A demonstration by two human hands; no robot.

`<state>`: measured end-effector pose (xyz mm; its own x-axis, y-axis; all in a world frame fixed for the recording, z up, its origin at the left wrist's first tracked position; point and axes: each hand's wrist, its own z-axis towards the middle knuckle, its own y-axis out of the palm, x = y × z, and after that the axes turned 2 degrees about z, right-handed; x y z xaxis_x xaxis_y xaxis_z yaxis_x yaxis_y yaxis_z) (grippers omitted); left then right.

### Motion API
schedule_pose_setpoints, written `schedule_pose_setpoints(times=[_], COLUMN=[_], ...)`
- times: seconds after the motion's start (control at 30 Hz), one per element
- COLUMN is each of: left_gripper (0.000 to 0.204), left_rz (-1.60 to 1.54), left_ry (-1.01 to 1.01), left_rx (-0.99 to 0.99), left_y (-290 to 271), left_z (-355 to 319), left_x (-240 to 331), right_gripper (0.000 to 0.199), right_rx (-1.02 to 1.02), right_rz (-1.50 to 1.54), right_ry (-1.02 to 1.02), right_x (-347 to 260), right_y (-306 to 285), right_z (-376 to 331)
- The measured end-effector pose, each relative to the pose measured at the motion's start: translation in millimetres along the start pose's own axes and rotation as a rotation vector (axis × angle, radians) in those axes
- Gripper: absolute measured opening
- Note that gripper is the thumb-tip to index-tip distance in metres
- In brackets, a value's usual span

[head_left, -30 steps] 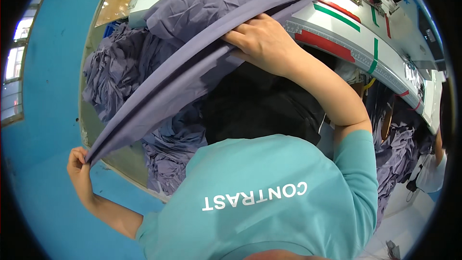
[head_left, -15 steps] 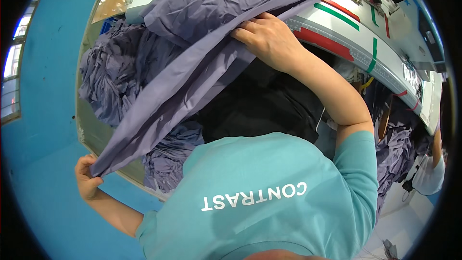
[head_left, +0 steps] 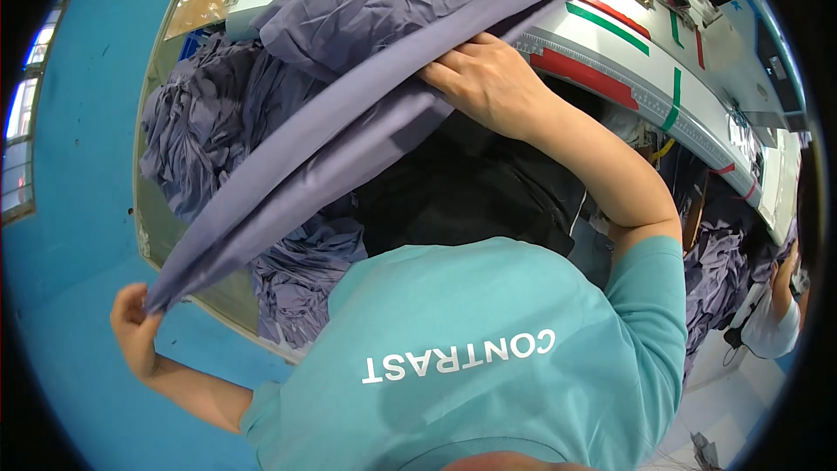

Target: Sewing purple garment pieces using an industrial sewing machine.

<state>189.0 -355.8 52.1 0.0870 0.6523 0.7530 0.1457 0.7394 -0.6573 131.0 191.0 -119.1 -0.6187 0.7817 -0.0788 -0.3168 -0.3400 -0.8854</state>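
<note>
The left hand pinches one corner of a long lavender fabric panel; the panel stretches taut above a heap of matching fabric; the right hand grips its far end beside the white worktop.

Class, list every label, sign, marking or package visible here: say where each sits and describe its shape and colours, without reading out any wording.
White block lettering: across the teal shirt, one slanted row.
Red tape patch: table edge, beside the right hand.
Green tape strips: on the white table top, thin, slanted.
No packages or screens clearly visible.
</note>
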Motion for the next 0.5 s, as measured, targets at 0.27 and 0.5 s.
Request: schedule_pose_setpoints(times=[0.27,0.5], left_gripper=[0.036,0.033], left_rz=[0.244,0.14], left_ry=[-0.272,-0.143], left_rx=[0.378,0.246], left_y=[34.5,21.6], left_z=[12.4,1.2], left_x=[31.5,14.0], right_gripper=[0.012,0.014], right_rx=[0.108,0.251], right_rz=[-0.031,-0.057], right_ry=[0.012,0.065], right_x=[8.4,10.4], right_y=[-13.9,-15.3], right_z=[6.4,7.9])
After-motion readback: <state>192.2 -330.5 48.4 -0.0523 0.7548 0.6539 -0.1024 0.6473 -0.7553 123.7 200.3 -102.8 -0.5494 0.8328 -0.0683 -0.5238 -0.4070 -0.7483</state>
